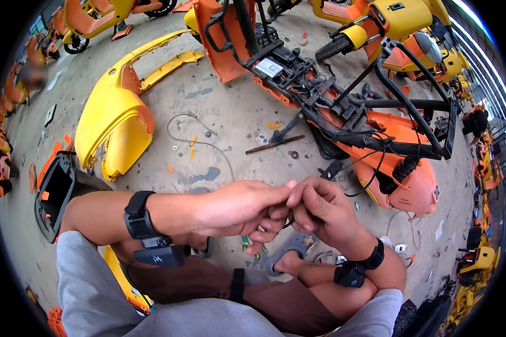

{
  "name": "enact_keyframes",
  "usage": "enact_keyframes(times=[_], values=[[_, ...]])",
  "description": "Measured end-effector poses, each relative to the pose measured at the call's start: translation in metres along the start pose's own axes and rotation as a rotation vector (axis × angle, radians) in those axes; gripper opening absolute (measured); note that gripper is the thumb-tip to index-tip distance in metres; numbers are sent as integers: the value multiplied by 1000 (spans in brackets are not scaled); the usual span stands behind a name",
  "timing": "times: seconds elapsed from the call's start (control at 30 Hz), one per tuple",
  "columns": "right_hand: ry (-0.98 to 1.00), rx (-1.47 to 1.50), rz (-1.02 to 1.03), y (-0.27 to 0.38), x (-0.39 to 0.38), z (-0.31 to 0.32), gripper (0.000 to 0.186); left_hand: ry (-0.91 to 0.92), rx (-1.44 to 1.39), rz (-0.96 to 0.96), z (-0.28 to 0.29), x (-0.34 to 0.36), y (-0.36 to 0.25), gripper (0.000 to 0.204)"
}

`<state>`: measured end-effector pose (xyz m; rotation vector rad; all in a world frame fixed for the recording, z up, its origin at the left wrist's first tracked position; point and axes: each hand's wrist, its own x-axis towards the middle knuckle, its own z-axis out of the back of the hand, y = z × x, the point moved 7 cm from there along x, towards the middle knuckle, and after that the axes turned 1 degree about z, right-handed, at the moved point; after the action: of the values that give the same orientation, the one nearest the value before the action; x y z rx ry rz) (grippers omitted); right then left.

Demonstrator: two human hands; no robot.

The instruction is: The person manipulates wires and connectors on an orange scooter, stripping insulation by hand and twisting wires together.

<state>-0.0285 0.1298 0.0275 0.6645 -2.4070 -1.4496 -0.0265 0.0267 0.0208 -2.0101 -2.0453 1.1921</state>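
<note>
In front of my lap, my left hand (244,208) and my right hand (327,212) meet with their fingertips together. Both are closed, thumbs pressed against bent fingers. A sliver of something small and dark (290,218) shows between them; the fingers hide most of it, so its kind cannot be made out. Beyond my hands and to the right lies a stripped scooter frame (343,106) with black tubes, exposed wiring and orange panels. A yellow scooter body panel (109,112) rests on the floor to the left.
A rusty rod (275,144) and a thin grey cable (199,139) lie on the concrete floor. At the left stands an open dark bin-like shell (56,191). Yellow scooters (399,19) stand at the back. My sandal (291,251) is below my hands.
</note>
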Motion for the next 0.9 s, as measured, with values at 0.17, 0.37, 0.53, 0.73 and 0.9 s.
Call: enact_keyframes(times=[0.17,0.37,0.53,0.73,0.9], values=[[67,28,-19,7,-6,-6,28,47,65,-34,-9,1,-1,45],[41,207,-83,11,-11,-10,27,48,214,-159,-5,-7,-8,47],[-28,236,-93,2,-8,-8,29,-90,265,-207,7,-8,-10,48],[-103,216,-88,3,-8,-9,25,-149,259,-247,9,-15,-12,51],[-128,93,-127,3,-5,-3,26,-182,203,-267,14,-12,-12,51]])
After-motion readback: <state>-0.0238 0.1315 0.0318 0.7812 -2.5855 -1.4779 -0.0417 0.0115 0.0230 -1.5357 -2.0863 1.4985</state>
